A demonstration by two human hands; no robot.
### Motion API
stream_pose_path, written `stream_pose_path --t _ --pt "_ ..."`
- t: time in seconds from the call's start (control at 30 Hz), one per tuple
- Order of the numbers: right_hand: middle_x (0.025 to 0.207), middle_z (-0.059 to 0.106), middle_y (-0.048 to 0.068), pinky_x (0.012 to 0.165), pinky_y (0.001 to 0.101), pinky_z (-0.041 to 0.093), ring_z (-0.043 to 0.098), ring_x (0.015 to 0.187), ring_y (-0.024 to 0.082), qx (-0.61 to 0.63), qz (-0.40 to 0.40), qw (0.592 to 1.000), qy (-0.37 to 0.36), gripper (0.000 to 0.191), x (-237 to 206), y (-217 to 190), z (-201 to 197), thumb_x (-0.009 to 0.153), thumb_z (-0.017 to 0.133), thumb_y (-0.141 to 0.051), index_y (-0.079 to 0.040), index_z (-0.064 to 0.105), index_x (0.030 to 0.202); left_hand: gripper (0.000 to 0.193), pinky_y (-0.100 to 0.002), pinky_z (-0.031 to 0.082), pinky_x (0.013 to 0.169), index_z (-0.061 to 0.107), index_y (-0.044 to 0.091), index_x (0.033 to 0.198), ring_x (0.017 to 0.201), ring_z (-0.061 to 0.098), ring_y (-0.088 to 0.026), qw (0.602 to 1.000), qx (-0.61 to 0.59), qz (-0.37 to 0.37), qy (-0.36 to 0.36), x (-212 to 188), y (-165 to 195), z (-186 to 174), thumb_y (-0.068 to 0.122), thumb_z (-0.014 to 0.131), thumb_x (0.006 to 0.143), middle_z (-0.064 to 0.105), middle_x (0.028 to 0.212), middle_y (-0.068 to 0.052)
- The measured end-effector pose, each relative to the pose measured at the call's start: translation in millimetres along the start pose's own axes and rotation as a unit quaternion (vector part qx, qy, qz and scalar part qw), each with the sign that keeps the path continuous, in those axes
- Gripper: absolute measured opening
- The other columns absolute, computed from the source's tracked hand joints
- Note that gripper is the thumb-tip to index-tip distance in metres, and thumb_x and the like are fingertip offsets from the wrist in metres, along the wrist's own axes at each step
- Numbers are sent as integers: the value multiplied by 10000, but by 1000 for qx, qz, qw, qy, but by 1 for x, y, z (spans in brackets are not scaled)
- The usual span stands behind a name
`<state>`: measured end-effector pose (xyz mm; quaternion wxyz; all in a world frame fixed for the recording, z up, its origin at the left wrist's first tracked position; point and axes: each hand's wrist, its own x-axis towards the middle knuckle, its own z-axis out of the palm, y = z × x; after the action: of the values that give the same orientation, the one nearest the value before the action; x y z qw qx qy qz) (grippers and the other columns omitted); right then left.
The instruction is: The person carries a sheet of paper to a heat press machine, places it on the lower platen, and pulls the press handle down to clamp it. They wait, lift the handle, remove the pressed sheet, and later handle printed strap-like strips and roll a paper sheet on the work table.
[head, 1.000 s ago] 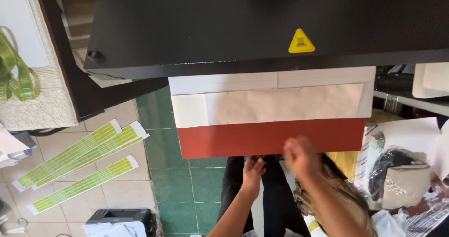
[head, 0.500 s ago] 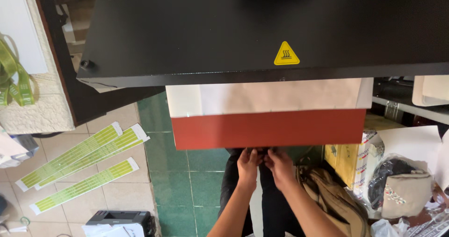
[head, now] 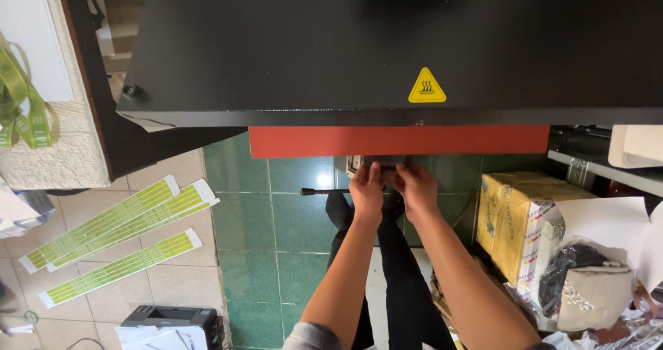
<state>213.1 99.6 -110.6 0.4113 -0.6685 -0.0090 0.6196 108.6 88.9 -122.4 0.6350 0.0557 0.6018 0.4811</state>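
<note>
A large black heat-press plate [head: 331, 46] with a yellow warning triangle [head: 427, 86] fills the top of the head view. Under it only a strip of the red lower tray [head: 400, 140] shows. My left hand [head: 366, 187] and my right hand [head: 416, 186] sit side by side below the tray's front edge, both closed around a dark handle [head: 387, 162] at its middle. My forearms reach up from the bottom of the view.
Several green-and-white printed strips [head: 117, 232] lie on the tiled floor at left. A black printer [head: 169, 319] stands at bottom left. A yellow box [head: 514, 215] and bags [head: 587, 288] crowd the right. A thin rod [head: 324, 192] juts left under the press.
The red tray with its white sheet has slid in under the black plate until only a red strip shows. Both hands moved up together onto the handle.
</note>
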Motion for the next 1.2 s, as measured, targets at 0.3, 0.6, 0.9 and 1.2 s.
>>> stream_pose_path --t 0.3,0.6,0.9,1.2 --pt "855 699 91 671 286 575 696 736 145 -24 0 1000 -13 149 17 -17 8 959 695 -123 -6 614 1000 226 -315 585 760 656 -46 1111 875 701 -163 999 45 19 -9 22 16 12 165 605 1046 725 996 -91" --pt "733 697 41 706 371 562 718 711 210 -556 -235 792 87 351 1 -126 -16 1018 671 -408 -58 648 1044 468 -441 567 900 652 75 1219 1031 706 -341 658 690 302 20 16 150 -1 496 604 1021 704 1203 -156" --pt "1609 332 289 1102 787 146 284 1448 532 -693 -349 620 115 598 82 -151 -63 1066 558 -299 -25 402 1574 359 -517 434 1022 733 173 1168 1179 582 -363 655 672 338 -68 57 187 -8 396 749 886 676 1190 -98" --pt "1657 302 269 1009 845 130 240 1488 506 -763 -381 513 102 623 85 -145 -69 1041 499 -271 -43 386 1609 441 -546 384 1061 722 120 1183 1205 558 -384 634 668 381 -76 57 186 -12 440 757 880 668 1209 -126"
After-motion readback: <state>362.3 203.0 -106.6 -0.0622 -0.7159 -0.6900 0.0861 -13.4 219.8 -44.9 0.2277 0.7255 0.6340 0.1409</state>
